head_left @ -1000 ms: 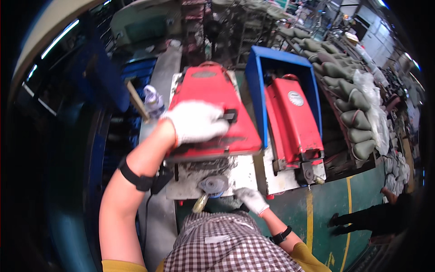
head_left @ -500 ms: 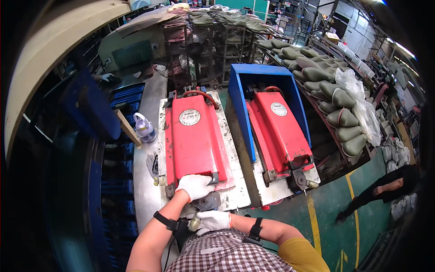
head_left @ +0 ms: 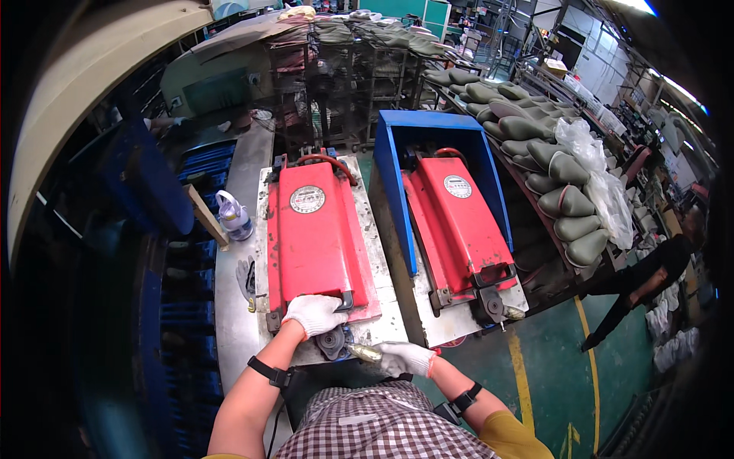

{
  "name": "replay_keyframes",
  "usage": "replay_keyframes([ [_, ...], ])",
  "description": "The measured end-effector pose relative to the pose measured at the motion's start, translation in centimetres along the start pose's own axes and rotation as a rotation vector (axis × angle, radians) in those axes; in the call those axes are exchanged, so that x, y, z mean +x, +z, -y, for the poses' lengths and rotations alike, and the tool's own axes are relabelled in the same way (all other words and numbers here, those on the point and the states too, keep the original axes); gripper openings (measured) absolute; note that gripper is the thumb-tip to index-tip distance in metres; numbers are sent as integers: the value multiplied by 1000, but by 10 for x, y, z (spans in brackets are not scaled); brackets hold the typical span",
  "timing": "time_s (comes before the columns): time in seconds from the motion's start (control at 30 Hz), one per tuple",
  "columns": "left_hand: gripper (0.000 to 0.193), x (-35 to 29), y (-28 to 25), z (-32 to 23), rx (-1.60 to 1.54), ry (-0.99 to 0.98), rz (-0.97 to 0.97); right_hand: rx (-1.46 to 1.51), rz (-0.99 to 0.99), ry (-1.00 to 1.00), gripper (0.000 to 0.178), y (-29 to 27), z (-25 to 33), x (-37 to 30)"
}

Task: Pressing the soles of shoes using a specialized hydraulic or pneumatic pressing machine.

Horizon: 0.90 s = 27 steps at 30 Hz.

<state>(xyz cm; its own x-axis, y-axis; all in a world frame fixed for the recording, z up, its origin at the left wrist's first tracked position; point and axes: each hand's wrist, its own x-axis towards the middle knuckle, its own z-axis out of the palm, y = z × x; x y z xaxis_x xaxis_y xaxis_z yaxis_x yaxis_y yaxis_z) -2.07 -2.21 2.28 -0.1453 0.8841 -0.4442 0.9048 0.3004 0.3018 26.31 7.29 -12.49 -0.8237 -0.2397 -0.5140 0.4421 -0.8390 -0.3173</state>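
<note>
My left hand (head_left: 312, 315), in a white knit glove, is closed round the black handle (head_left: 345, 301) at the near end of the left red metal cover (head_left: 317, 237). A lever with a worn, yellowish wrapped grip (head_left: 365, 352) sticks out from the dark round pivot (head_left: 331, 341) just below that hand. At the outer end of this grip is my right hand (head_left: 405, 358), also gloved, its fingers curled against it; they are partly hidden. The cover lies on a scuffed white plate (head_left: 388, 306).
A second red cover (head_left: 459, 222) stands to the right under a blue metal hood (head_left: 436, 118). Left of the plate are a grey glove (head_left: 246, 281) and a lilac bottle (head_left: 235, 218) on a metal ledge. Olive boots (head_left: 573, 199) crowd a rack at right; a person (head_left: 650, 279) is beyond.
My right hand has swung the lever grip rightward, away from my body. The left hand keeps its place on the handle. The person at right has shifted, and the view has moved slightly.
</note>
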Motion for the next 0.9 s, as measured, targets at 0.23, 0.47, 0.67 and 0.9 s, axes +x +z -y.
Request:
replay_keyframes([
  [0.23, 66, -1, -7, -8, -62, -76, 20, -1112, -1378, -1297, 21, -52, 29, -113],
  [0.47, 70, 7, -3, -8, -81, -136, 23, -1380, -2311, -860, 18, -112, 54, -203],
  [0.67, 73, 8, -9, -15, -81, -177, 54, -1283, -2078, -626, 24, -137, 79, -213],
  [0.9, 76, 12, -2, -10, -94, -206, 28, -1184, -1869, -165, 59, -141, 99, -223],
])
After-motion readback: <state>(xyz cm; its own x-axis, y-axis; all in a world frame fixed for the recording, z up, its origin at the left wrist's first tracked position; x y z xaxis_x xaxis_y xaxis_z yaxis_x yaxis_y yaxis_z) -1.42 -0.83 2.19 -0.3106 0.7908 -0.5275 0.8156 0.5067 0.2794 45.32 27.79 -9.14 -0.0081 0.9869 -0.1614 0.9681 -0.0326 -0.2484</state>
